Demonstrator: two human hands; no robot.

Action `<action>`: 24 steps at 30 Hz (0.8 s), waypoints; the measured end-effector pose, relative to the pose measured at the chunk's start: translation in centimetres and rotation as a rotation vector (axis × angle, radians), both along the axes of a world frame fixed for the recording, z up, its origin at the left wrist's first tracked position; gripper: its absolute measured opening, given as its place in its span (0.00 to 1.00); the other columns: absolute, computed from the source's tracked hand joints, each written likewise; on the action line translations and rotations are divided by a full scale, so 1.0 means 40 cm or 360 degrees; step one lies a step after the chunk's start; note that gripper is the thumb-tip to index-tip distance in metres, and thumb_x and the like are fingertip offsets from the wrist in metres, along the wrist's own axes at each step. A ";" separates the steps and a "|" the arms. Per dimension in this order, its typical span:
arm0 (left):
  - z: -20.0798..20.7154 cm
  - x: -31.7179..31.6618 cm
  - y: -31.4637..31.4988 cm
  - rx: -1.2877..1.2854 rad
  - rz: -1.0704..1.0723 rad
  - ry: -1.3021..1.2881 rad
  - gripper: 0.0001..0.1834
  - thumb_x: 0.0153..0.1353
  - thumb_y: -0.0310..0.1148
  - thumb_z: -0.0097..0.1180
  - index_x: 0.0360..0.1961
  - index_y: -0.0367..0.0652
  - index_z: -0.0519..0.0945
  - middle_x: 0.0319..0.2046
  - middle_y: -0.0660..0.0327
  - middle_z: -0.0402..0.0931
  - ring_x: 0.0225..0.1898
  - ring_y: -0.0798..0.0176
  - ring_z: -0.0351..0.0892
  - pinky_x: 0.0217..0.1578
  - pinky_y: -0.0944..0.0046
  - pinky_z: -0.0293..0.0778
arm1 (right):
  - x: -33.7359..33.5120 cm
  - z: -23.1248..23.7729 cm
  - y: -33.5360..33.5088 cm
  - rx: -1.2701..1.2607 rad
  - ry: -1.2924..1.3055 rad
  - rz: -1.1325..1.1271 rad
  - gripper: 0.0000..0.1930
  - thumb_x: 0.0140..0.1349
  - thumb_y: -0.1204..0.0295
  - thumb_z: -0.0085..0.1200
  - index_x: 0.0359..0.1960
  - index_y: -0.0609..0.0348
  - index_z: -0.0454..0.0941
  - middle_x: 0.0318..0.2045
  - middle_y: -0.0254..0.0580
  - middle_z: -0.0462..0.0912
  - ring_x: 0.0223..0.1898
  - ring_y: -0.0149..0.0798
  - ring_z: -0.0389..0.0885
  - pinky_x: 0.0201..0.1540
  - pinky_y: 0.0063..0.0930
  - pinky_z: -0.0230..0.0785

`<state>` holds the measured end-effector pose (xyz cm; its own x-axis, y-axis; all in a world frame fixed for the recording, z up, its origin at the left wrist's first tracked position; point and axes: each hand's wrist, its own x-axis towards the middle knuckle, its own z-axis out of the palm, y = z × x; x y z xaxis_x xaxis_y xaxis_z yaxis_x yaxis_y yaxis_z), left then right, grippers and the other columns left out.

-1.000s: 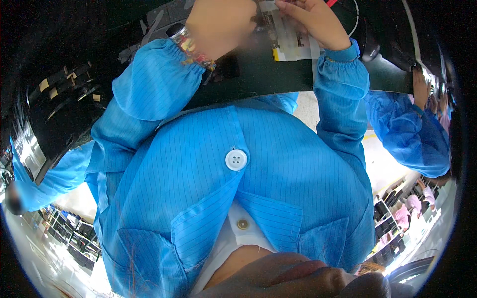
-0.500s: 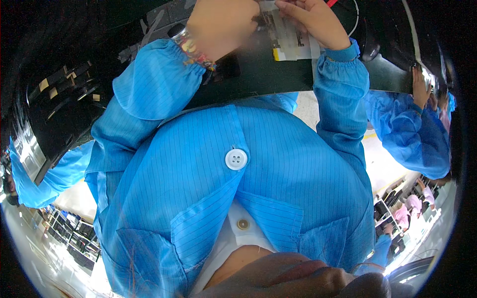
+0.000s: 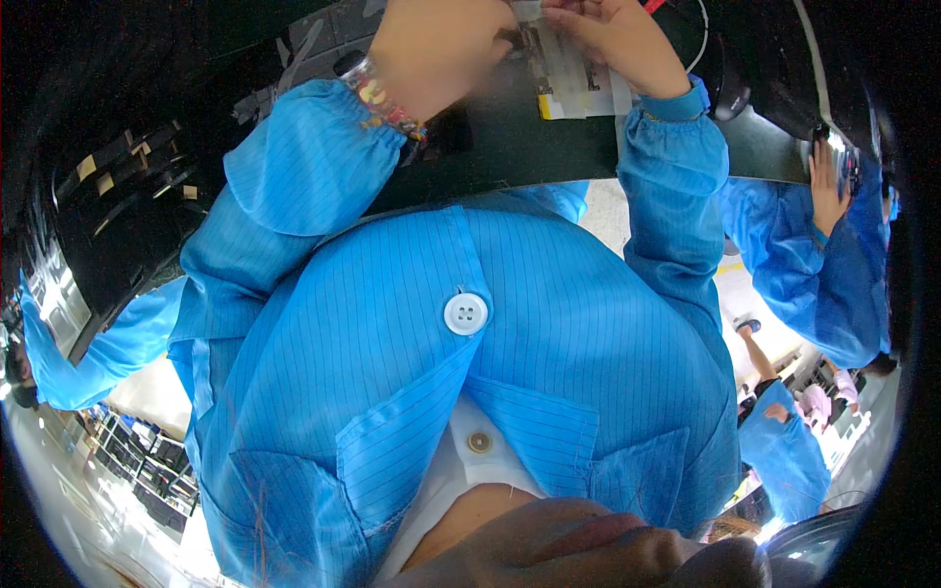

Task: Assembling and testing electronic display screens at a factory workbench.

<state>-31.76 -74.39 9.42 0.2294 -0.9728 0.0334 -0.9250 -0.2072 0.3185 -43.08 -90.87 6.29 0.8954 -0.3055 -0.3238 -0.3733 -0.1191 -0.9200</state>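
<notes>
A flat part (image 3: 586, 104) with a white face, a yellow corner and dark details lies on the dark table at the top, with translucent film strips (image 3: 564, 64) across it. My right hand (image 3: 632, 44) is over its right side, thumb and fingers closed in a pinch at the upper end of the film. Just left of the part is my left hand (image 3: 436, 49), its fingers curled in toward the film; a small dark shape shows at the fingertips. Blur and the top edge of the picture hide what these fingers hold, if anything.
Dark pieces with tan patches (image 3: 137, 157) lie at the left. A red item (image 3: 654, 6), a white cable (image 3: 702, 39) and a black rounded object (image 3: 732, 93) are right of my right hand. A co-worker's hand (image 3: 829, 186) rests at the table edge on the right.
My hands have barely moved; the left fingertips have shifted slightly. The co-worker's hand at the right has turned and come lower. Another person in blue has come into view behind at lower right.
</notes>
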 end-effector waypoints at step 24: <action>0.010 0.028 0.083 -0.0681 -0.0065 0.0012 0.14 0.54 0.36 0.57 0.43 0.48 0.80 0.40 0.57 0.77 0.44 0.53 0.75 0.48 0.56 0.68 | -0.001 -0.013 0.035 -0.0843 0.0025 0.0045 0.08 0.48 0.71 0.63 0.25 0.59 0.77 0.22 0.37 0.78 0.23 0.28 0.73 0.26 0.22 0.65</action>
<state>-30.65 -71.07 9.83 0.1930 -0.8799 0.4342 -0.9270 -0.0184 0.3747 -43.14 -89.46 5.76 0.9020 -0.4067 -0.1449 -0.3763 -0.5764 -0.7254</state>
